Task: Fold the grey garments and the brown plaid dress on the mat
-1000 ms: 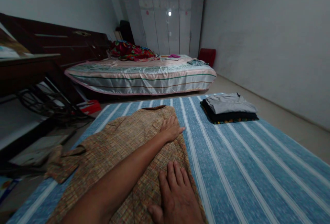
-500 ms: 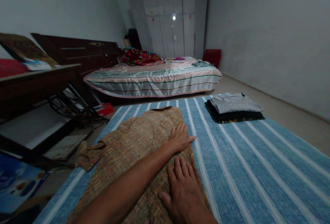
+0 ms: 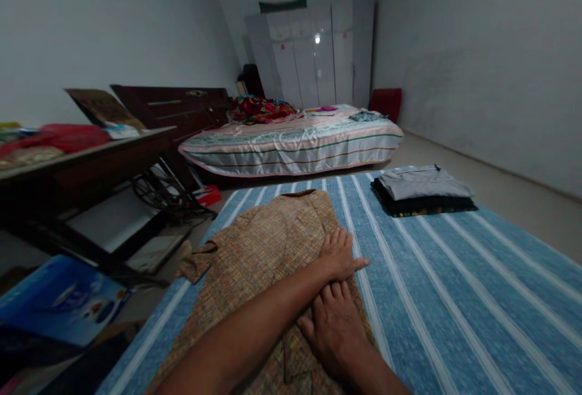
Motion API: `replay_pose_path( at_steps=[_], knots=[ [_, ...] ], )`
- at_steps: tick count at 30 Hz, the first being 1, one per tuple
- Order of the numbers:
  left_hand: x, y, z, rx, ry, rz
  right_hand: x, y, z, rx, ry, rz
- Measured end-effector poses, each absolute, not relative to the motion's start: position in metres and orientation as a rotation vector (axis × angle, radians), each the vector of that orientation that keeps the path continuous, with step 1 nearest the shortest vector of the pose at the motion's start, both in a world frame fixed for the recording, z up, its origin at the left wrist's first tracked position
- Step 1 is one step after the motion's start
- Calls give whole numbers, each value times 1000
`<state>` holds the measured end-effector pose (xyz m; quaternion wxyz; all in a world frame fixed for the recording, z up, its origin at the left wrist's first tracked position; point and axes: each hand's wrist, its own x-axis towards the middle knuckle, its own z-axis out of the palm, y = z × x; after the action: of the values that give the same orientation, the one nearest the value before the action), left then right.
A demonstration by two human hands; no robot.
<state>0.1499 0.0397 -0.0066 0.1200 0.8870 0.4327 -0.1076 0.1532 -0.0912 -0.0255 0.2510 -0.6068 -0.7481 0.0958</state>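
A brown, woven-patterned garment (image 3: 268, 243) lies spread on a blue-and-white striped sheet (image 3: 436, 298), its neck opening at the far end. One short sleeve sticks out to the left, while the right edge runs nearly straight. My left hand (image 3: 340, 254) rests flat on the cloth by that right edge, fingers stretched and thumb reaching over onto the sheet. Just nearer to me, my right hand (image 3: 337, 325) lies palm down on the garment, fingers extended. Its fingertips are close under my left wrist; whether they touch I cannot tell. My left forearm hides part of the cloth.
A stack of folded clothes (image 3: 422, 189), grey over black, sits at the far right of the sheet. Beyond stands a second bed (image 3: 291, 146). On the left are a table (image 3: 150, 137) and a blue box (image 3: 63, 298). Pale wardrobes (image 3: 304, 56) line the back.
My left hand has slid slightly nearer and to the right on the garment, narrowing the gap to my right hand. The view has swung a little left.
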Motion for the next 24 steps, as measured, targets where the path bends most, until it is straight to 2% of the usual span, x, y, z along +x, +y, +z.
replay_pose_path(
  at_steps=[4,10,16,24],
  knots=[
    [149,39,-7,2593,1249,-285,153,-91,-29,-1645,-2036,200],
    [138,33,0,2580,1300,-1,152,-91,-32,-1644,-2033,173],
    [86,-1,10,2569,1397,196,153,-91,-41,-1688,-2119,228],
    [2,-72,6,2409,1510,152,155,-93,-38,-1808,-2225,159]
  ],
)
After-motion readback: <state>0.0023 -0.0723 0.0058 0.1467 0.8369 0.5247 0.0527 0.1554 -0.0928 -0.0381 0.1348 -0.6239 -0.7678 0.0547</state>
